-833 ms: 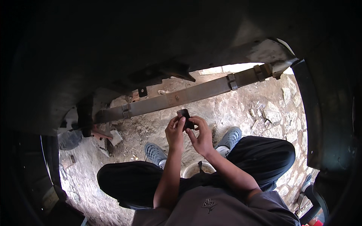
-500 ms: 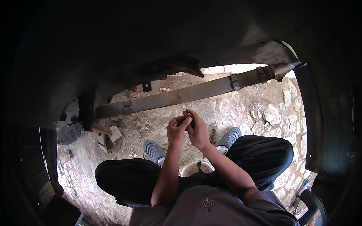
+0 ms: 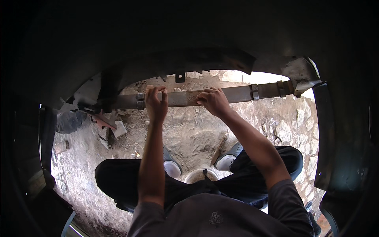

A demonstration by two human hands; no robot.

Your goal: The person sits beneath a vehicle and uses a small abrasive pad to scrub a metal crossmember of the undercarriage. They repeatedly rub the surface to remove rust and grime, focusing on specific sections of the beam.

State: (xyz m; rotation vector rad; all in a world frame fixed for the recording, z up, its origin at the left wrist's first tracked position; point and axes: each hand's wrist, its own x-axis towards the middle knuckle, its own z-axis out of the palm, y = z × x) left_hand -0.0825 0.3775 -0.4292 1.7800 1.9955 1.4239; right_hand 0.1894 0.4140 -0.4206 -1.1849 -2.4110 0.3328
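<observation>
A long, flat metal leaf spring [image 3: 177,99] with rusty patches and clips runs across in front of me. My left hand [image 3: 156,103] is raised at its left half, thumb and fingers pinched together over the upper edge. A small tan bit shows at those fingertips, too small to name. Further right, my right hand [image 3: 215,100] lies against the bar with bent fingers, beside a rough brownish patch. Whatever is under its fingertips is hidden.
Dark curved panels arch overhead and down both sides. A metal clip [image 3: 254,92] wraps the bar on the right. Between my feet stands a round pale container [image 3: 192,176]. Broken stones [image 3: 119,129] and a reddish piece [image 3: 103,120] lie on the rough ground at left.
Both hands were together below the bar, around a small dark brown thing with a pale tip. They have parted and moved up to the bar, left hand leftward, right hand rightward.
</observation>
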